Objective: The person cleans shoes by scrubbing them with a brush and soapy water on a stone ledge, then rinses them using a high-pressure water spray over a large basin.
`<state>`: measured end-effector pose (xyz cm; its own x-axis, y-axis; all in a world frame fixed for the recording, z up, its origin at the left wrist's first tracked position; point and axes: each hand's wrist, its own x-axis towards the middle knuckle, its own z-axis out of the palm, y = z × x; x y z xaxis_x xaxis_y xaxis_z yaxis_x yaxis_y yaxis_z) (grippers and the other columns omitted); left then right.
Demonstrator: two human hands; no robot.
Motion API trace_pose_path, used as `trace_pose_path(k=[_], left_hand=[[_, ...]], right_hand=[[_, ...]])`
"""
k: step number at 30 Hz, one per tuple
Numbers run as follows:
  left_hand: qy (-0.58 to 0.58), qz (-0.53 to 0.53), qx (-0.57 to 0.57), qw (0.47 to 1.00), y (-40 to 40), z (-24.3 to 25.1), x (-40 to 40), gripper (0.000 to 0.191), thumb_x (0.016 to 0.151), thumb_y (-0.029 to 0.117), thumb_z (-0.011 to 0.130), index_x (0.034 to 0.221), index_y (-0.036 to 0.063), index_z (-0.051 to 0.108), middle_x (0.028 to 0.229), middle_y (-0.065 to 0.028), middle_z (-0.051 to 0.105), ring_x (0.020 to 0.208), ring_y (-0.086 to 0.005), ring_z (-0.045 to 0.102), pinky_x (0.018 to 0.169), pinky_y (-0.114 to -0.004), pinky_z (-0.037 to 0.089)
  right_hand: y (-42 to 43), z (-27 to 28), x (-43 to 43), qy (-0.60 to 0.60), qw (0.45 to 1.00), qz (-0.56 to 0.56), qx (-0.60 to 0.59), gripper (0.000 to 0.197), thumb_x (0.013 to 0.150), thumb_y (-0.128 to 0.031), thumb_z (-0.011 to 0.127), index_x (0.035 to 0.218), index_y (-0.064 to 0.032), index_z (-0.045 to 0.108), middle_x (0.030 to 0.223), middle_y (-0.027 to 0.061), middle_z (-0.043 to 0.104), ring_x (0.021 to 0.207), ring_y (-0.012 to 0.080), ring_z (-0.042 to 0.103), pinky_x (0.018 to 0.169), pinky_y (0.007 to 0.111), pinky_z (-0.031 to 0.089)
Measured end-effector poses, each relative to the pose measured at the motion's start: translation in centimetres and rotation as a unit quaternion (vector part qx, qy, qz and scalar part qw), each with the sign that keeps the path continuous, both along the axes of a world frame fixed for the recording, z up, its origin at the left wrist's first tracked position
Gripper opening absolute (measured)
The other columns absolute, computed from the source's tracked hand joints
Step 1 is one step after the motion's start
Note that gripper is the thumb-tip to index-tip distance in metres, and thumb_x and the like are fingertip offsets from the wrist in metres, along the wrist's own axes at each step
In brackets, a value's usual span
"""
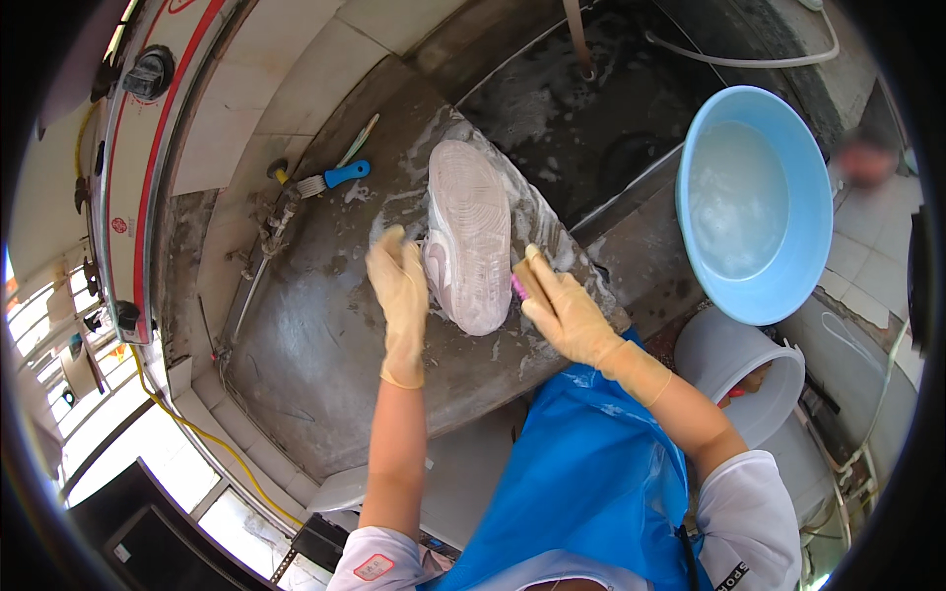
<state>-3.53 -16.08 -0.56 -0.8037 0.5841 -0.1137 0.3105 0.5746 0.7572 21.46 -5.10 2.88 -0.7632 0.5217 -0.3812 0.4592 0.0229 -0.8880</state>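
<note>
A pale pink and white sneaker [471, 236] lies sole up on the wet, soapy stone counter [318, 384]. My left hand [399, 284], in a thin cream glove, is just left of the shoe with its fingers loosely bent; nothing shows in it. In my right hand [573, 310], gloved likewise, is a small scrub brush [533, 284] with a brown back and pink bristles. The brush is close to the right edge of the sole, and I cannot tell whether it touches. Suds lie around the shoe.
Dark water fills the sink [591, 96] beyond the counter edge. A light blue basin [754, 295] of cloudy water stands at right, above a tipped white bucket [732, 354]. By the tap [277, 218] lies a blue-handled brush [346, 174]. A hose [746, 60] crosses the far rim.
</note>
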Motion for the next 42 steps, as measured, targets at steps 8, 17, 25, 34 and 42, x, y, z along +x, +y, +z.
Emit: trace_pose_path(k=[8, 17, 25, 34, 42], left_hand=[[-0.275, -0.216, -0.195, 0.916, 13.9, 3.9, -8.9, 0.052, 0.085, 0.034, 0.074, 0.114, -0.0086, 0.068, 0.102, -0.0174, 0.073, 0.096, -0.0266, 0.068, 0.089, -0.036, 0.052], [-0.148, -0.132, -0.042, 0.979, 7.0, 23.5, 1.3, 0.08, 0.061, 0.043, 0.087, 0.121, -0.0042, 0.063, 0.108, -0.0126, 0.071, 0.099, -0.0215, 0.067, 0.09, -0.035, 0.052], [-0.298, 0.047, 0.016, 0.953, -5.1, 10.5, 12.2, 0.071, 0.073, 0.009, 0.085, 0.133, 0.0026, 0.047, 0.119, -0.0115, 0.062, 0.106, -0.0226, 0.062, 0.09, -0.036, 0.055], [-0.187, -0.041, -0.057, 0.98, -0.2, 8.2, 7.8, 0.082, 0.097, 0.041, 0.064, 0.153, -0.0074, 0.03, 0.159, -0.0251, 0.033, 0.149, -0.0343, 0.031, 0.122, -0.043, 0.024], [-0.265, 0.105, -0.051, 0.957, 6.5, 2.7, 3.3, 0.056, 0.098, 0.047, 0.065, 0.106, -0.008, 0.069, 0.093, -0.0094, 0.073, 0.079, -0.021, 0.067, 0.073, -0.034, 0.053]], right_hand=[[1.6, 0.5, 1.3, 0.041, 0.974, -0.157, -0.155, 0.07, 0.103, -0.038, 0.053, 0.16, -0.0063, 0.026, 0.107, 0.0194, 0.062, 0.085, 0.0248, 0.062, 0.085, 0.038, 0.051], [2.9, 0.8, 5.9, -0.024, 0.974, -0.141, -0.176, 0.073, 0.103, -0.04, 0.053, 0.161, -0.006, 0.024, 0.118, 0.0177, 0.062, 0.106, 0.028, 0.061, 0.099, 0.041, 0.045], [3.7, -2.7, -3.6, 0.159, 0.96, -0.195, -0.12, 0.077, 0.101, -0.028, 0.059, 0.163, -0.0086, 0.017, 0.133, 0.0211, 0.049, 0.124, 0.0323, 0.05, 0.113, 0.038, 0.036], [4.3, -5.7, -8.5, 0.188, 0.959, -0.198, 0.082, 0.072, 0.098, -0.03, 0.063, 0.16, -0.0138, 0.03, 0.132, 0.0234, 0.05, 0.119, 0.0387, 0.051, 0.11, 0.041, 0.039], [-4.0, -2.1, -5.9, 0.136, 0.972, -0.121, 0.147, 0.07, 0.098, -0.038, 0.061, 0.155, -0.0072, 0.036, 0.129, 0.0251, 0.053, 0.114, 0.043, 0.052, 0.101, 0.047, 0.045]])
